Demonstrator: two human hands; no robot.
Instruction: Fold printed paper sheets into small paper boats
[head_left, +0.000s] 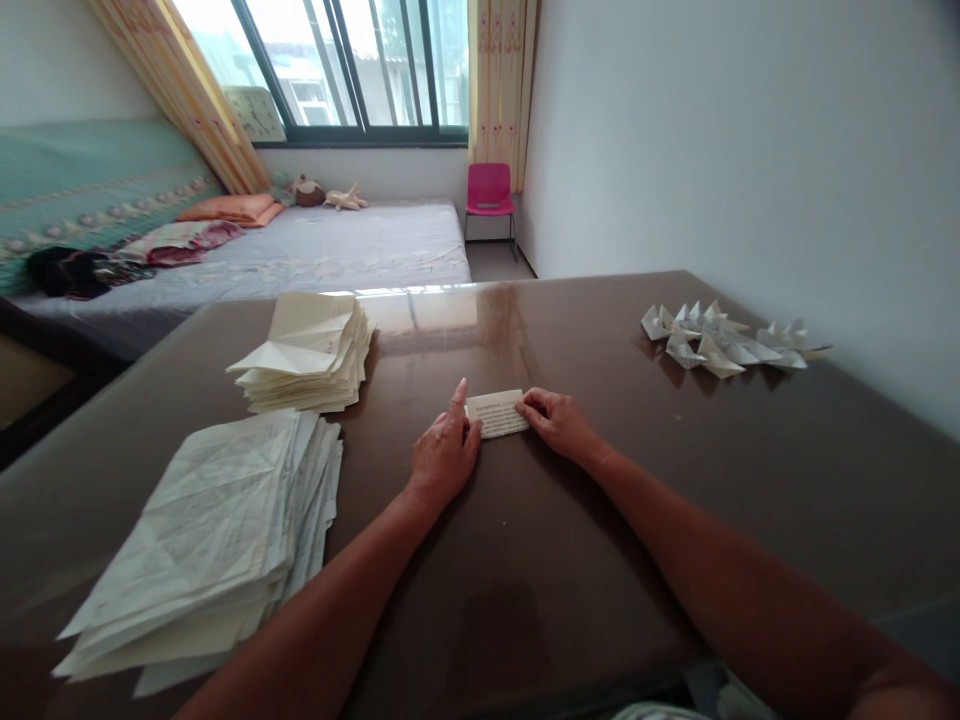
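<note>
A small folded piece of printed paper (498,414) lies near the middle of the brown table (510,560). At its left edge is my left hand (448,440), the index finger pointing up and away while the thumb touches the paper's side. My right hand (556,418) pinches the right edge of the paper between thumb and fingers. Lines of print face up on the paper.
To the left are a stack of creased sheets (210,500) and, behind it, a cream paper stack (307,350). Several folded paper boats (712,340) stand at the right by the wall. Beyond the table are a bed (360,240) and a pink chair (490,190).
</note>
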